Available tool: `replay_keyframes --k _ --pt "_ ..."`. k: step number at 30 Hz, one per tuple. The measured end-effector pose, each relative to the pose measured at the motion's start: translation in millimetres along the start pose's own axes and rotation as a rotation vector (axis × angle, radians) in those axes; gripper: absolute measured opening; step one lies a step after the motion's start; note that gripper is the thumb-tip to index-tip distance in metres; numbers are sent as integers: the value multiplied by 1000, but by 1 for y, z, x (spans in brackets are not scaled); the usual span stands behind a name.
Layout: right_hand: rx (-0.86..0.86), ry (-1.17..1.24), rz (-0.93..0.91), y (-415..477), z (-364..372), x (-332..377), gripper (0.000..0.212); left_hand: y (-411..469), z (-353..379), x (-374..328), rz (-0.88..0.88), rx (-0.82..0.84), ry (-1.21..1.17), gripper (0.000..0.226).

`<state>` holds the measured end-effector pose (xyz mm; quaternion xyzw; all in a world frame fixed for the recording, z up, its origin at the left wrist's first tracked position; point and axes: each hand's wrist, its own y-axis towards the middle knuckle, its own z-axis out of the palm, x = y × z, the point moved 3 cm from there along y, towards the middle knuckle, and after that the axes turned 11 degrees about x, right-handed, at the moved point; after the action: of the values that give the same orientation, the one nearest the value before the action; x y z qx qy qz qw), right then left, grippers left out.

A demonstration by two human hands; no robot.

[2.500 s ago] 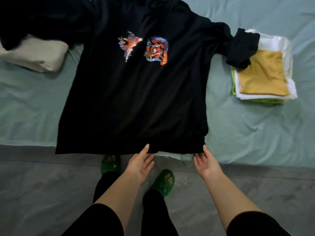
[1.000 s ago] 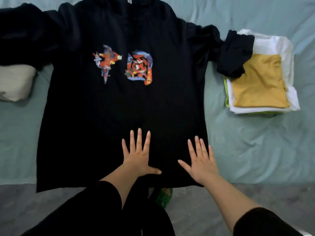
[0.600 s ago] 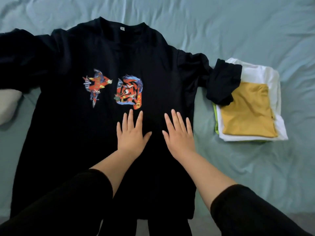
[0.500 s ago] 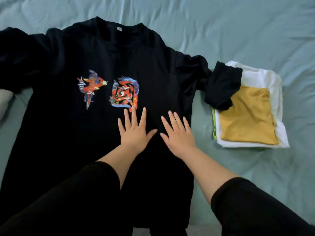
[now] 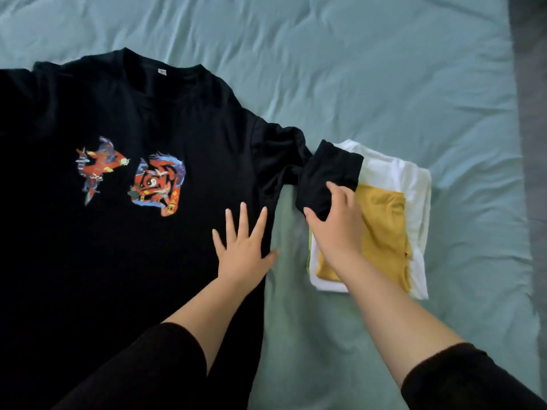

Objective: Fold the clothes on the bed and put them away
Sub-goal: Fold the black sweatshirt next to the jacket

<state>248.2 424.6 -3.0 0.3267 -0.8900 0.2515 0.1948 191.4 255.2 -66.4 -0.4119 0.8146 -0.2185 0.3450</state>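
Observation:
A black long-sleeved shirt [image 5: 124, 255] with a red and blue print lies spread face up on the bed, collar away from me. My left hand [image 5: 243, 250] presses flat, fingers spread, on the shirt's right edge. My right hand [image 5: 337, 223] grips the bunched end of the shirt's right sleeve [image 5: 325, 173], thumb under it and fingers over it. That sleeve end lies across the near corner of a folded stack [image 5: 414, 202] with a yellow garment [image 5: 384, 229] on top, white beneath and a green edge at the bottom.
The pale teal sheet [image 5: 340, 69] covers the bed, wrinkled beyond and to the right of the shirt. A dark grey strip [image 5: 532, 143] runs along the right side of the view. The shirt's left sleeve runs out of frame.
My right hand left the shirt's middle, moved right and took hold of the sleeve end on the stack. My left hand slid right to the shirt's edge. The view shifted right.

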Motion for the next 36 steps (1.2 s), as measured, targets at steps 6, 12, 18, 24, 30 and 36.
replay_keyframes --k 6,12,18,24,30,36 --pt "26 668 431 58 -2 -30 75 29 7 -30 -2 288 83 85" --pt "77 941 470 65 -46 -49 15 22 -25 -42 -51 211 -138 64" --pt "101 1148 362 38 -143 -69 32 13 -63 -147 148 12 -491 72" --pt "149 1111 201 12 -247 -85 15 -7 -92 -269 390 -30 -539 34" --pt "-27 759 161 -1 -323 -107 29 -18 -107 -328 359 -108 -452 18" --pt "-103 768 188 -27 -350 -122 36 -45 -84 -373 495 31 -520 37"
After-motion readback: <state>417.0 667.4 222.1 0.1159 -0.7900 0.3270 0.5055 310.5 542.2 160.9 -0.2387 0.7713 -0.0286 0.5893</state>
